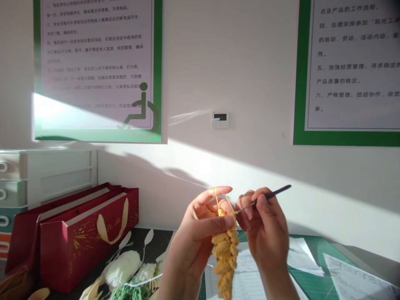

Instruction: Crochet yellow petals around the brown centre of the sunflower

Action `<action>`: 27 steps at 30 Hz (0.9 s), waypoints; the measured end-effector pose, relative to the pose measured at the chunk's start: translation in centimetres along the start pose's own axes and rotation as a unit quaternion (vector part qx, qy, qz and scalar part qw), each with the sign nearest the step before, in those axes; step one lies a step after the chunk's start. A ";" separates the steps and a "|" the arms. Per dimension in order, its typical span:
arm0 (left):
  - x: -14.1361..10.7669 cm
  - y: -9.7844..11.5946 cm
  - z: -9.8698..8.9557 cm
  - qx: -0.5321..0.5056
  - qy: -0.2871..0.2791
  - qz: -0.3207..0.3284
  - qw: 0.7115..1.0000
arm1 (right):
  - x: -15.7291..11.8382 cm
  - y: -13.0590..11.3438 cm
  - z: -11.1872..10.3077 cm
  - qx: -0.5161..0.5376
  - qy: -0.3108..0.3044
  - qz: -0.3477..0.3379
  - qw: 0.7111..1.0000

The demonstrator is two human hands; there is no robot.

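A curly strip of yellow crochet work hangs from my left hand, pinched near its top between thumb and fingers. Yellow yarn loops over the raised index finger of that hand. My right hand grips a crochet hook with a dark handle, held like a pen. The hook's thin metal shaft points left and down, and its tip meets the top edge of the yellow work beside my left thumb. Both hands are raised above the table. The hook's very tip is too small to make out.
Red gift bags stand at the left by a drawer unit. White yarn and green yarn lie near my left forearm. Papers rest on a green cutting mat. Behind is a wall with posters.
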State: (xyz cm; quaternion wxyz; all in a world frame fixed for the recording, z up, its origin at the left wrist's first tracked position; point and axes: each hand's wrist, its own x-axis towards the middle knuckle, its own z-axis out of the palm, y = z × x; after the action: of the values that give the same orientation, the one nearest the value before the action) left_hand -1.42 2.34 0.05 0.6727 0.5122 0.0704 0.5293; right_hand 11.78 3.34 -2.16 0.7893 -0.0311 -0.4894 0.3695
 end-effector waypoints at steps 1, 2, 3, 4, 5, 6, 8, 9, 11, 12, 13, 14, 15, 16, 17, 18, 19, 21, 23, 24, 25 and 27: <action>0.0 -0.1 0.1 0.010 0.006 0.012 1.000 | 0.1 -0.1 0.2 0.023 -0.003 0.042 0.999; 0.0 -0.3 0.2 0.029 0.023 0.032 0.999 | 0.2 -0.1 0.3 0.036 -0.006 0.075 0.997; 0.0 -0.4 0.3 0.053 0.045 0.054 0.996 | 0.2 -0.1 0.4 0.038 -0.008 0.097 0.995; 0.0 -0.6 0.5 0.077 0.067 0.075 0.992 | 0.3 -0.1 0.4 0.026 -0.009 0.105 0.994; 0.0 -0.7 0.7 0.094 0.083 0.089 0.988 | 0.3 0.0 0.4 0.003 -0.012 0.098 0.995; 0.0 -0.8 0.8 0.104 0.091 0.095 0.986 | 0.4 0.1 0.3 -0.031 -0.017 0.081 0.996; 0.0 -0.8 1.0 0.108 0.095 0.096 0.985 | 0.4 0.3 -0.1 -0.111 -0.028 0.029 0.993; 0.0 -0.8 1.0 0.112 0.099 0.097 0.984 | 0.4 0.4 -0.4 -0.145 -0.030 0.002 0.989; 0.0 -0.8 0.9 0.133 0.111 0.104 0.979 | 0.5 0.4 -0.8 -0.175 -0.026 -0.027 0.984; 0.0 -0.8 0.8 0.146 0.113 0.104 0.977 | 0.5 0.4 -1.0 -0.174 -0.022 -0.028 0.984; 0.0 -0.8 0.6 0.157 0.111 0.100 0.976 | 0.5 0.3 -1.1 -0.165 -0.019 -0.021 0.986; 0.0 -0.8 0.4 0.165 0.103 0.092 0.977 | 0.6 0.2 -1.2 -0.152 -0.017 -0.012 0.988; 0.1 -0.7 0.3 0.167 0.091 0.081 0.978 | 0.7 0.1 -1.3 -0.140 -0.014 -0.004 0.990; 0.1 -0.7 0.1 0.166 0.078 0.069 0.981 | 0.7 0.0 -1.3 -0.132 -0.013 0.000 0.991; 0.1 -0.7 0.0 0.163 0.065 0.060 0.983 | 0.8 -0.1 -1.4 -0.126 -0.016 0.001 0.992; 0.2 -0.6 -0.1 0.159 0.054 0.054 0.984 | 0.9 -0.2 -1.5 -0.123 -0.020 0.001 0.992; 0.2 -0.6 -0.1 0.155 0.047 0.050 0.986 | 0.9 -0.3 -1.5 -0.120 -0.028 0.001 0.992; 0.3 -0.6 -0.2 0.153 0.040 0.047 0.986 | 0.9 -0.4 -1.7 -0.116 -0.037 0.004 0.993; 0.4 -0.5 -0.2 0.153 0.040 0.043 0.987 | 1.0 -0.4 -1.8 -0.111 -0.036 0.006 0.993; 0.4 -0.5 -0.3 0.153 0.041 0.042 0.986 | 1.0 -0.4 -1.9 -0.107 -0.035 0.007 0.994; 0.4 -0.5 -0.3 0.154 0.042 0.043 0.986 | 1.0 -0.4 -2.1 -0.104 -0.039 0.007 0.994; 0.5 -0.5 -0.5 0.156 0.040 0.044 0.986 | 1.2 -0.4 -2.4 -0.105 -0.055 0.005 0.993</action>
State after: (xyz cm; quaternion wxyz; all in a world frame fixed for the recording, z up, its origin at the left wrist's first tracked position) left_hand -1.19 3.05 -0.38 0.5575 0.5918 0.1558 0.5609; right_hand 14.22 4.54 -2.36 0.7519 -0.0954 -0.5680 0.3210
